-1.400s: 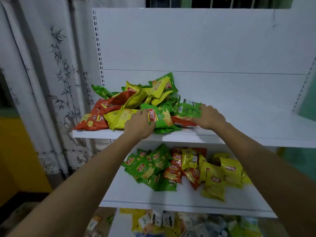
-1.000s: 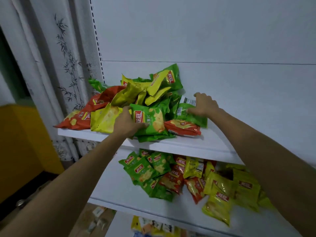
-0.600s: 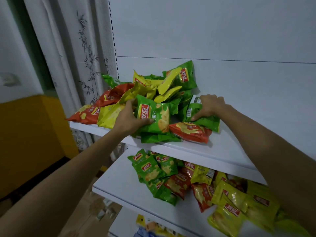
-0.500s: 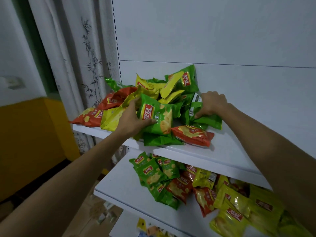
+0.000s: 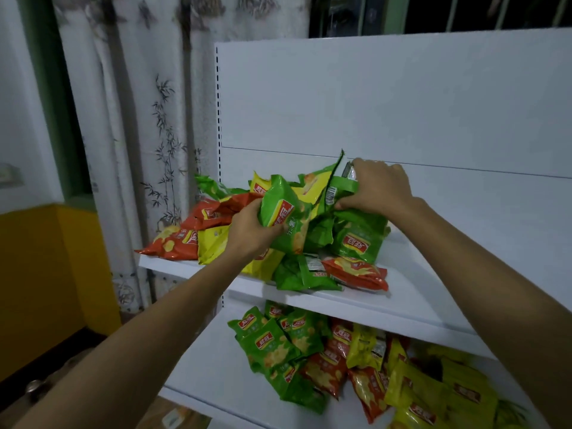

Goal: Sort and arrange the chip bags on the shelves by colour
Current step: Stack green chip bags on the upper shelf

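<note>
On the upper shelf (image 5: pixel 411 314), a mixed heap of chip bags (image 5: pixel 223 212) is piled toward the left end. One green bag (image 5: pixel 284 218) is gripped at its near edge by the curled fingers of the left hand (image 5: pixel 247 233) and held up over the heap. A bunch of green bags (image 5: pixel 359 239) is clamped at the top by the right hand (image 5: pixel 377 190), apparently so that greens are gathered together, apart from the red bag (image 5: pixel 356 272) and yellow bag (image 5: pixel 213 243). More bags (image 5: pixel 278 348) lie on the lower shelf (image 5: pixel 198 366).
</note>
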